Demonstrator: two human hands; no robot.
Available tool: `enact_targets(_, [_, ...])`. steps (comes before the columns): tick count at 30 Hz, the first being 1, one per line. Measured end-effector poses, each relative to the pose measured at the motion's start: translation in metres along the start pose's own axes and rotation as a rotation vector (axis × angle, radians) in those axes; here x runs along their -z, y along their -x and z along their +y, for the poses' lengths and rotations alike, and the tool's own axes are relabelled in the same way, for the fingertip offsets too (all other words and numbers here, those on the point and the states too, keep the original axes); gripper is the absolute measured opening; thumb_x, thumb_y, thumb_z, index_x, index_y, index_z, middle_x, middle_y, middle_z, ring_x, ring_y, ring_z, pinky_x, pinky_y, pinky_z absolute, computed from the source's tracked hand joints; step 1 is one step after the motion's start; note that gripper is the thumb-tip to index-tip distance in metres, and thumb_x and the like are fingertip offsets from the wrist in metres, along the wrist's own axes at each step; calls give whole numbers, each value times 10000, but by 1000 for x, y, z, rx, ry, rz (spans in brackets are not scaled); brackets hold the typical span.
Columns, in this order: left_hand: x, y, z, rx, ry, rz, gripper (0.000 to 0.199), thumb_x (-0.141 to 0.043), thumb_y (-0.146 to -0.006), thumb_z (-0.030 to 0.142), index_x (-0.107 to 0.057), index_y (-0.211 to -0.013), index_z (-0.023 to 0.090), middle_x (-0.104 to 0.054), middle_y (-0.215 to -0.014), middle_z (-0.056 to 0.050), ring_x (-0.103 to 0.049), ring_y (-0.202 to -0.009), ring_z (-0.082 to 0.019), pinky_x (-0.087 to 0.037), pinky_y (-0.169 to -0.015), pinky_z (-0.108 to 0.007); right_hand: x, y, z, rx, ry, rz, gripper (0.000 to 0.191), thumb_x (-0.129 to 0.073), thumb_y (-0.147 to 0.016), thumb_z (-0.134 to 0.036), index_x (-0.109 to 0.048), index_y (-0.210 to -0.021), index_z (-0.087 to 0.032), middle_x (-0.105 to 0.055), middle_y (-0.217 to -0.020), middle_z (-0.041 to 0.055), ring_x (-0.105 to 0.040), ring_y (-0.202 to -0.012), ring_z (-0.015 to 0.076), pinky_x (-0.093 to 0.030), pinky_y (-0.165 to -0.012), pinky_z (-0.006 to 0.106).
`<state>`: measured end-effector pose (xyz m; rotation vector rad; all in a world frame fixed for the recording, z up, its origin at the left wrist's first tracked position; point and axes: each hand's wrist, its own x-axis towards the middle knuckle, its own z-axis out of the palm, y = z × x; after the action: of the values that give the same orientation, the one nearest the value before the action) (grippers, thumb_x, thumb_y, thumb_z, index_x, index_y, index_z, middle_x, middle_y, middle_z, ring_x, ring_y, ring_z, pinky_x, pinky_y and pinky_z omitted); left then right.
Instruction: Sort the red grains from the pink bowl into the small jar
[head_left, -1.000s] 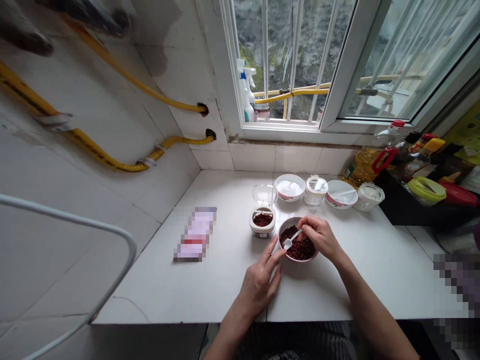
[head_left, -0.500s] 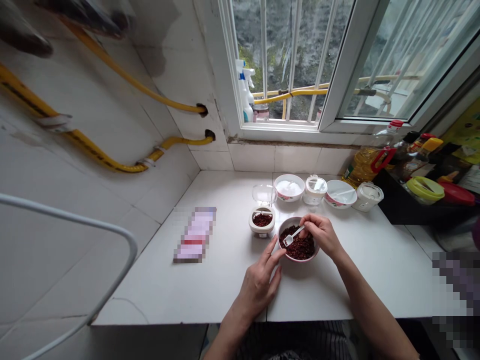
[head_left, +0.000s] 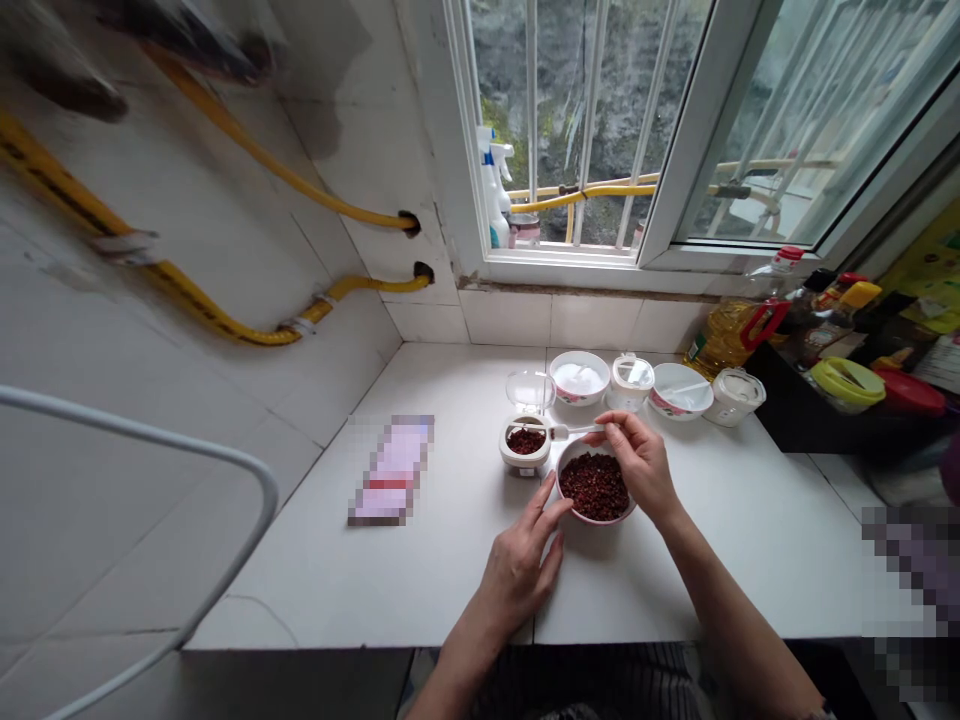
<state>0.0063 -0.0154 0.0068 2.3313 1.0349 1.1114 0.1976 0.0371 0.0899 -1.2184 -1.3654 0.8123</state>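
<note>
My right hand (head_left: 640, 460) pinches the handle of a small white spoon (head_left: 577, 430) above the far rim of a bowl. The spoon points left, and its scoop, with a few dark bits in it, is at the right edge of a small seasoning jar (head_left: 525, 460). Dark red dried spice (head_left: 596, 487), like peppercorns, fills much of the bowl (head_left: 561, 462). Fingers of my left hand (head_left: 521, 560) rest on the bowl's left side, holding it. The jar's clear lid (head_left: 530, 388) stands raised, and similar red spice lies inside.
Behind are a bowl of white grains (head_left: 580, 378), a lidded jar (head_left: 631, 380), a bowl with a white spoon (head_left: 681, 390) and another jar (head_left: 736, 396). An oil bottle (head_left: 727, 325) and several condiments stand right. A blurred pinkish packet (head_left: 391, 470) lies left.
My right hand has lifted the spoon out of the bowl and moved it up and left, to the seasoning jar's edge. My left hand has stayed at the bowl.
</note>
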Motion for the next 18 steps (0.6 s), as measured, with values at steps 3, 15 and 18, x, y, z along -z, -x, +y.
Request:
enact_targets(3, [1,0,0,0,-12,-3,476,-450,-918,67,-469,-1361,239,-459,-1517,-158,-724,-962,-178,-613,-807,-291,-16,3,-3,241,202,-41,153,-465,-966,-280,-596,-1021,-226,-762,-917,68,-728,-879,222,-528,-867,385])
enact_targets(15, [0,0,1,-1,-8,-3,492,-456,-916,65,-452,-1373,248,-457,-1518,-166,-735,-940,-183,-610,-818,-303,9,5,3,392,462,16,173,-469,-903,-171,-616,-866,-254,-726,-674,15,-664,-752,234,-479,-909,422])
enact_targets(18, [0,0,1,1,-5,3,490,-458,-920,69,-451,-1375,251,-460,-1517,-163,-733,-951,-186,-610,-831,-308,12,5,13,319,521,-51,190,-481,-847,-149,-610,-763,-262,-701,-642,3,-638,-717,222,-468,-922,410])
